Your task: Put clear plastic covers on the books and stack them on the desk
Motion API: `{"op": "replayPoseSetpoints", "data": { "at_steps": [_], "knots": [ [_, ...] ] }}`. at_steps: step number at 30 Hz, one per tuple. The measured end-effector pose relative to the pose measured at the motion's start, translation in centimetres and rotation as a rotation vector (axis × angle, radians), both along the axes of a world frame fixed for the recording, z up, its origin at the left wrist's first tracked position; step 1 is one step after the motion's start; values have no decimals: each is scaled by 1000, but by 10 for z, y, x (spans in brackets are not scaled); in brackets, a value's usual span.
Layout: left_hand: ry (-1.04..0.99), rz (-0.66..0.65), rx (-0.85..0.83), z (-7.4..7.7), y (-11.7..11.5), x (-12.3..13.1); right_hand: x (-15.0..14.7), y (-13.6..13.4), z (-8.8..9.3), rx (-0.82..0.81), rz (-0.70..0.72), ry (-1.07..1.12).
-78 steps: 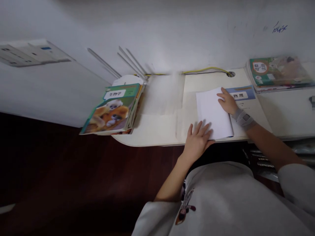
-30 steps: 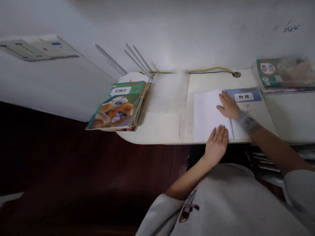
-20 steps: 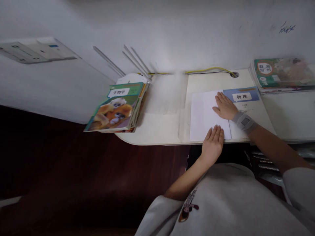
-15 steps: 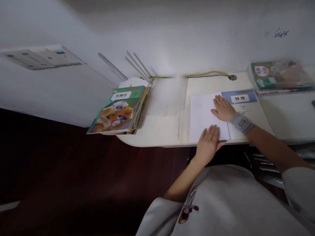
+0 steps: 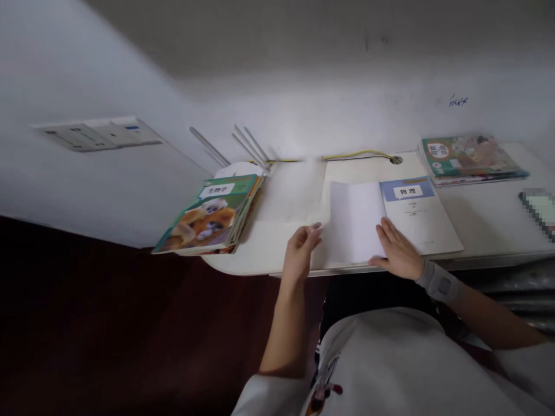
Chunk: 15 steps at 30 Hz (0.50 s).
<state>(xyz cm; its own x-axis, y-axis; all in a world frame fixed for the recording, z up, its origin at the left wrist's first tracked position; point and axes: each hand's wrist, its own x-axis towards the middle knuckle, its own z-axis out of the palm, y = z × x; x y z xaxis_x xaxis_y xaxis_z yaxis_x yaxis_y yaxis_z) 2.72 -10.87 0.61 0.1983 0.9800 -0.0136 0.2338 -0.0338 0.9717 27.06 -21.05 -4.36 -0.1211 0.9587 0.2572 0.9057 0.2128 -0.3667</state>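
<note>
1 bk (image 5: 431,231) I see under R hand (image 5: 399,252), fingers flat, thumb apart; L hand (image 5: 298,254) just beside, curled, can't tell if pinching.

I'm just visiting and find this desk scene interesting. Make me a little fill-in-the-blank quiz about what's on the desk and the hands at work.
1. The hand with the gray wristband is the person's ____ hand.
2. The plain paper just left of the physics textbook's cover is ____ in color.
3. The strip behind the title on the physics textbook is ____.
4. The biology textbook lies on ____ of a stack.

Missing words: right; white; blue; top.
</note>
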Motion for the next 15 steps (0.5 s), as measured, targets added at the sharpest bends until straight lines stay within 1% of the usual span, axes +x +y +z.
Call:
{"op": "replayPoseSetpoints", "data": {
  "at_steps": [1,3,5,7,9,10,13,15],
  "knots": [
    [-118,-66,-43,12,-2,7,-2,-8,-1,14,-8,13],
    [-264,-200,-80,37,-7,22,-4,-17,-2,41,-35,40],
    [-326,-316,-52,60,-12,38,-6,-21,-2,76,-82,75],
    [-327,-400,9,77,-20,53,-7,-23,-1,114,-138,121],
    [-274,-435,87,87,-29,65,-5,-24,0,136,-142,165],
    [-239,-439,135,89,-34,71,-3,-25,1,137,-113,182],
    [-152,-463,311,91,-48,80,8,-30,3,104,41,239],
    [-103,-514,417,90,-56,81,22,-34,6,71,72,323]
  ]
}}
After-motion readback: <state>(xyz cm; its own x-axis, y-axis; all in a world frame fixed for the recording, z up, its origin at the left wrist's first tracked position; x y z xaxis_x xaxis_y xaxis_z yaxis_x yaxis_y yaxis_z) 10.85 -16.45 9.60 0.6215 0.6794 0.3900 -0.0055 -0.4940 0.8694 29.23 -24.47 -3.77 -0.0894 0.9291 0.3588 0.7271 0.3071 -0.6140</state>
